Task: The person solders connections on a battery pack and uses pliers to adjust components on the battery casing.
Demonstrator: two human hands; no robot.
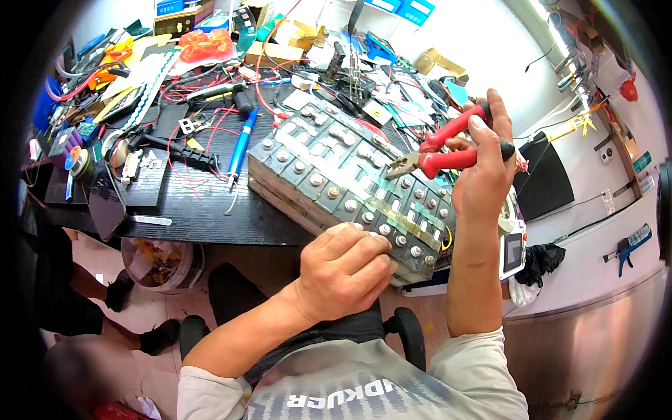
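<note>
A large block-shaped battery pack (308, 183) with rows of bolt terminals lies at an angle across the front edge of the dark table. My right hand (486, 164) grips red-handled pliers (448, 162), whose handles are spread. The metal jaws of the pliers hover at or just over the top of the pack, right of its middle; contact cannot be made out. Against the pack's near side is my left hand (344, 269), its fingers curled closed beside the nearest terminals. Whatever the left fingers hold is hidden.
Left of the pack lie a blue pen-shaped tool (243, 145) and a black-handled tool (183, 152). Loose wires, papers and tools crowd the far table. A waste bucket (164, 269) stands on the floor below, near another person's feet (157, 337). A caulking gun (627, 248) is at the right wall.
</note>
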